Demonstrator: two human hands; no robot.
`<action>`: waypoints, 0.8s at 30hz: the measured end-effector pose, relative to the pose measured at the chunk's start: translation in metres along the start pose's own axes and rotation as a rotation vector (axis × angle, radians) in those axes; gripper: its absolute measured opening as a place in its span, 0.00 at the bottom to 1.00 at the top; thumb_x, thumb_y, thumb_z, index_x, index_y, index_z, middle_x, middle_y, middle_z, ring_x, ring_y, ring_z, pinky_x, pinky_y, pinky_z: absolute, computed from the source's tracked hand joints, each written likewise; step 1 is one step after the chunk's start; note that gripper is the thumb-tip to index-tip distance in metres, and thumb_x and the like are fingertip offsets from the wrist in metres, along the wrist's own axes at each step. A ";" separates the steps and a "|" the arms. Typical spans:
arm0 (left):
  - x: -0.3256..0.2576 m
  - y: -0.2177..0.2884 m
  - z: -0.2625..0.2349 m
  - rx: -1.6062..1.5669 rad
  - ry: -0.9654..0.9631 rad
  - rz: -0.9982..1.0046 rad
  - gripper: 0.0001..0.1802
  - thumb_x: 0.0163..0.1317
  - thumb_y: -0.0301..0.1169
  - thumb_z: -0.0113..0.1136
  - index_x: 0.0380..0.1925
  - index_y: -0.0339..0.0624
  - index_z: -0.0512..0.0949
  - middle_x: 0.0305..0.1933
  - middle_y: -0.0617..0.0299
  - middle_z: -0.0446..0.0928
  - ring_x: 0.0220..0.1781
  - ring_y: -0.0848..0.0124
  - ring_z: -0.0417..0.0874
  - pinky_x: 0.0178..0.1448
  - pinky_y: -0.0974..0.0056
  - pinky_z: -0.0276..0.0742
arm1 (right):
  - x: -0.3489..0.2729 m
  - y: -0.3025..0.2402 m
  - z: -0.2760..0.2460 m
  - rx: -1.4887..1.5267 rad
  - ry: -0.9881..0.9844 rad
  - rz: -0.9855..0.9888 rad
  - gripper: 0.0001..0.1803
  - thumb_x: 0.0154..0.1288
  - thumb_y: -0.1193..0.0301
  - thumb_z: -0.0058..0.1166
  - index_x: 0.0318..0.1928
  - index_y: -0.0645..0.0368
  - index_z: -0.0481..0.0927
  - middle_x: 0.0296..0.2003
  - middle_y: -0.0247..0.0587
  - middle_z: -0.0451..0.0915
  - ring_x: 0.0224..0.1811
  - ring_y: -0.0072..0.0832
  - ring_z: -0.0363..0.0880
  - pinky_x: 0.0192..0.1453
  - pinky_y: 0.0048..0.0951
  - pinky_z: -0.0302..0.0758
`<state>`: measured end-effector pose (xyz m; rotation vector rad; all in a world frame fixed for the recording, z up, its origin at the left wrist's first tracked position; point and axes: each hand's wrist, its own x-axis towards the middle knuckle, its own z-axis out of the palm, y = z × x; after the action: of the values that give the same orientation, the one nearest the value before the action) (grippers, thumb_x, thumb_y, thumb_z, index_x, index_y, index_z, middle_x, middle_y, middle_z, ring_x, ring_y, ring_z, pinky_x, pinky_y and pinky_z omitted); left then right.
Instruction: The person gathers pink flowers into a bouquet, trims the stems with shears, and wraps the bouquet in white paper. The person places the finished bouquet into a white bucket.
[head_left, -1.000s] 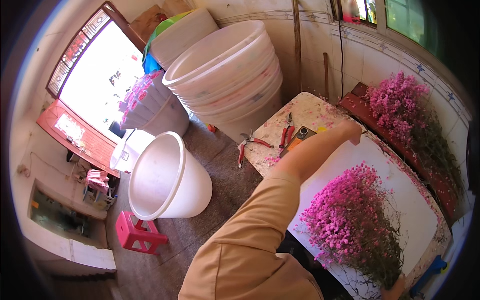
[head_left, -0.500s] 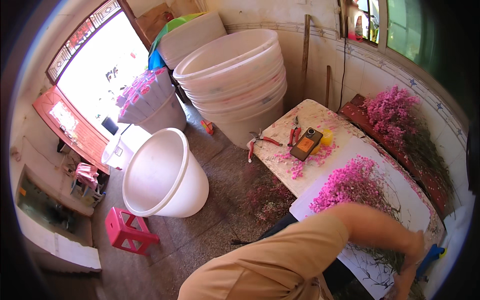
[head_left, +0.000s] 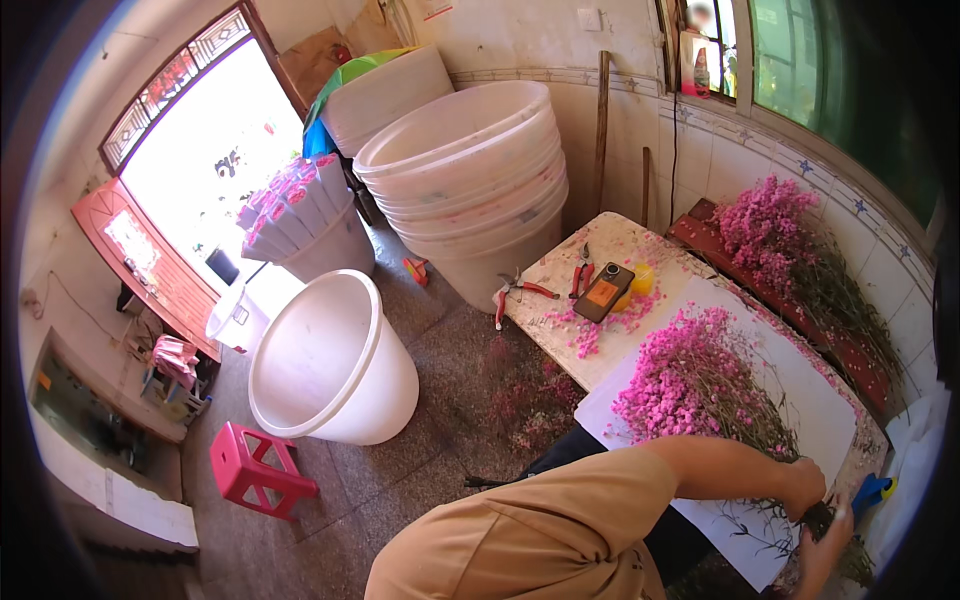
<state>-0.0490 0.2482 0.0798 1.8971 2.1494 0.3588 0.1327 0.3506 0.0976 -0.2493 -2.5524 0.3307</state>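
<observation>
A bunch of pink dried flowers [head_left: 680,375] lies on a white sheet [head_left: 825,420] on the table at the right. Its blossoms point left and its thin stems run toward my hands. My left hand [head_left: 803,487] is closed round the gathered stems, the forearm reaching across below the blossoms. Just below it, my right hand [head_left: 826,545] is at the stem ends, its fingers curled about them; part of it is hidden. Beside the hands, a blue and yellow tool handle [head_left: 876,490] sticks out at the table's right end.
Pliers [head_left: 525,289], red-handled pruners [head_left: 582,272] and a phone [head_left: 604,292] lie on the table [head_left: 560,250] among loose petals. More pink flowers [head_left: 770,225] rest on a red board [head_left: 700,235]. On the floor stand a white tub [head_left: 390,385], stacked tubs [head_left: 470,225] and a pink stool [head_left: 245,465].
My left forearm has shifted down and left, showing more of the flower bunch. My hands have come up slightly and drawn together on the stems. The view has tilted a little.
</observation>
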 end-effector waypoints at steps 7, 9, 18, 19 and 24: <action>-0.018 0.011 -0.033 -0.028 -0.003 0.036 0.19 0.42 0.45 0.74 0.31 0.46 0.90 0.36 0.53 0.88 0.44 0.54 0.90 0.49 0.51 0.83 | -0.071 0.019 -0.003 0.981 0.346 0.559 0.39 0.65 0.69 0.62 0.74 0.64 0.64 0.52 0.42 0.74 0.57 0.40 0.74 0.66 0.43 0.70; -0.025 0.016 -0.032 -0.054 -0.021 0.044 0.19 0.42 0.46 0.75 0.30 0.45 0.90 0.36 0.54 0.88 0.44 0.53 0.89 0.49 0.51 0.83 | -0.074 0.038 -0.002 1.103 0.462 0.599 0.36 0.67 0.68 0.61 0.73 0.64 0.65 0.50 0.41 0.74 0.55 0.39 0.74 0.66 0.42 0.70; -0.073 0.018 -0.043 -0.194 -0.017 0.114 0.14 0.43 0.36 0.69 0.30 0.41 0.86 0.32 0.45 0.85 0.42 0.45 0.88 0.45 0.44 0.83 | -0.088 0.156 -0.015 1.758 0.787 0.101 0.27 0.75 0.62 0.54 0.68 0.63 0.70 0.43 0.35 0.73 0.49 0.32 0.73 0.66 0.37 0.69; -0.075 0.018 -0.052 -0.162 -0.059 0.090 0.15 0.46 0.35 0.69 0.33 0.39 0.86 0.34 0.44 0.85 0.43 0.45 0.88 0.48 0.44 0.83 | -0.087 0.159 -0.019 1.791 0.758 0.025 0.26 0.76 0.61 0.53 0.67 0.63 0.70 0.42 0.34 0.73 0.48 0.31 0.73 0.66 0.37 0.69; -0.074 0.021 -0.066 -0.036 0.022 0.089 0.19 0.51 0.37 0.70 0.42 0.40 0.81 0.39 0.43 0.85 0.47 0.43 0.87 0.53 0.43 0.82 | -0.042 0.085 -0.075 1.781 1.076 0.600 0.10 0.78 0.63 0.54 0.41 0.55 0.77 0.34 0.32 0.76 0.38 0.30 0.75 0.56 0.40 0.74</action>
<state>-0.0438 0.1764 0.1508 1.9825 2.0627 0.4346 0.2175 0.4348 0.1137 -0.3043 -0.4964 1.8069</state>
